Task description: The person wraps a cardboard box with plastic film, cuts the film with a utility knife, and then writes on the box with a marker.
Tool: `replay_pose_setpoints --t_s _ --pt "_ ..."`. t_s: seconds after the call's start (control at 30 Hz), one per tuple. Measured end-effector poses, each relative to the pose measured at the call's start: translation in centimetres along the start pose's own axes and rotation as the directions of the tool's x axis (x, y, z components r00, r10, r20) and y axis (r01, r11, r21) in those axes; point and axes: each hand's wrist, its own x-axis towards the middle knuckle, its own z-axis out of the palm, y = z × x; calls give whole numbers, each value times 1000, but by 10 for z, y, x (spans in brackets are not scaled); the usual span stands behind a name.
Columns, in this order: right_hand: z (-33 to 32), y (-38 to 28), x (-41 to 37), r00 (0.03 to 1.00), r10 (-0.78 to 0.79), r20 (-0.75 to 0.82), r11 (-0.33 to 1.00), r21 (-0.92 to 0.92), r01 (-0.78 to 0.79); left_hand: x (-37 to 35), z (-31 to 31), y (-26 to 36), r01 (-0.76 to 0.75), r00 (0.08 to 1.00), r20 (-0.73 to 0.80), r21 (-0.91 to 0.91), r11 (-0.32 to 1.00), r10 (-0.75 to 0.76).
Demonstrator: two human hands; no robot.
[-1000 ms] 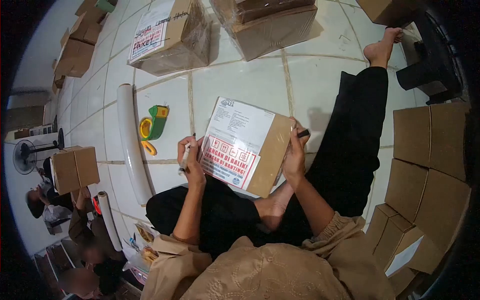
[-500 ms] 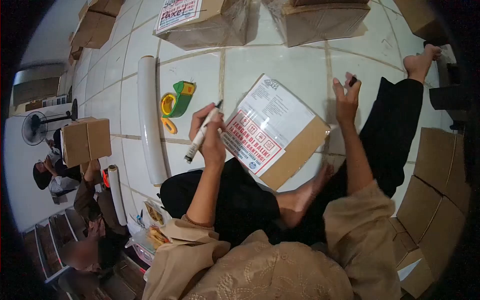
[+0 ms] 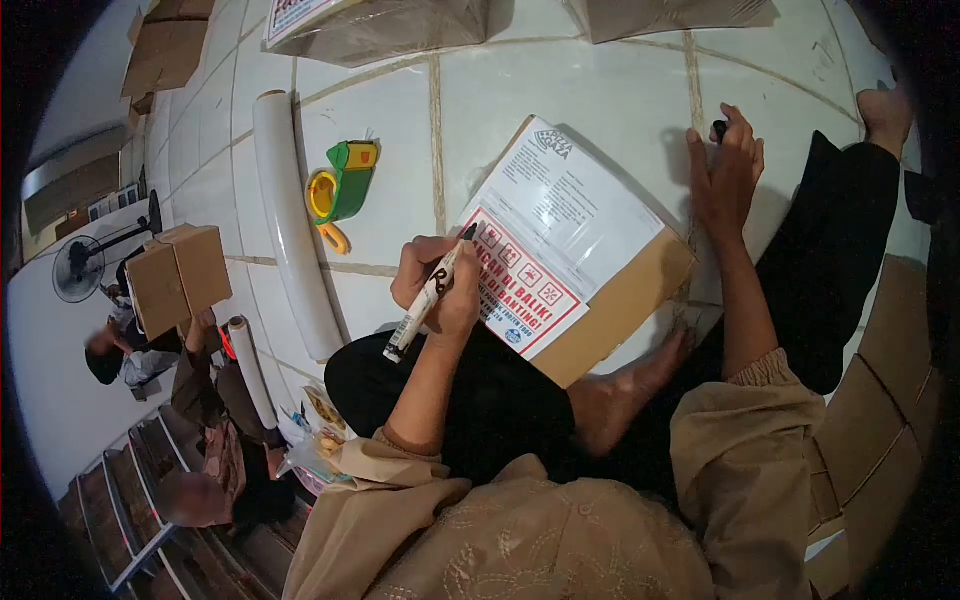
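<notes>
My left hand (image 3: 458, 300) is closed around a white marker (image 3: 421, 312) with dark lettering. The marker's black tip is at the upper left corner of the red-and-white warning label; whether it touches is hard to tell. That label (image 3: 540, 318) and a white printed sheet (image 3: 575, 190) cover much of a cardboard box (image 3: 640, 297) lying on the floor in front of me. To the right of the box, my right hand (image 3: 727, 190) pinches a small black marker cap (image 3: 719, 130), apart from the box.
Left of the box are a green-and-yellow tape dispenser (image 3: 350, 182), an orange-yellow handle (image 3: 334, 238) and a roll of clear wrap (image 3: 293, 230). Wrapped boxes (image 3: 400, 35) stand ahead. Cartons (image 3: 870, 400) lie at right. A person at left holds a cardboard box (image 3: 180, 278).
My left hand has brought the marker tip over the label's corner. My right hand has turned slightly, still with the cap. The view has shifted a little.
</notes>
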Motion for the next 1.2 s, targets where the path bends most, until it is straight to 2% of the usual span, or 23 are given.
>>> replay_pose_setpoints --t_s 0.03,0.1,0.2,0.27,0.33,0.4,0.47,0.57,0.67,0.87,0.93,1.07,1.13,1.2 --pt "0 0 0 1000 2 9 1000 1 -2 1 0 2 4 1000 3 3 1000 -4" --pt "-1 -1 1 1000 6 21 1000 3 -7 4 2 6 -155 984 104 127 980 142" --pt "1 0 1 999 23 41 1000 -18 -22 5 6 3 -218 972 118 135 967 203" --pt "6 6 0 999 -28 -22 997 -71 27 7 8 4 -224 969 137 136 965 205" --pt "6 6 0 999 -29 -20 997 -67 28 8 9 6 -230 966 156 139 963 208" --pt "5 5 0 999 -31 -18 998 -61 30 8 9 7 -150 983 134 206 967 124" --pt "4 4 0 999 -25 -20 999 -31 25 7 10 5 -133 989 90 194 972 117" --pt "2 2 1 1000 7 11 1000 -23 -6 8 8 4 -168 985 63 207 964 158" --pt "4 3 1 999 -23 -23 999 -40 22 7 6 5 -171 983 88 163 972 159" --pt "1 1 1 1000 -5 8 998 -64 5 2 4 0 -229 973 86 210 950 215" --pt "3 3 1 1000 -10 0 997 -74 10 2 5 0 -160 987 37 199 967 156" --pt "5 6 1 999 -37 -19 994 -99 35 3 5 4 -115 993 39 197 974 110" --pt "6 7 1 999 -39 -15 995 -93 37 3 2 5 -9 999 -38 -44 999 7" --pt "6 8 0 999 -39 -9 995 -90 38 -3 3 7 44 999 -23 -102 994 -46"
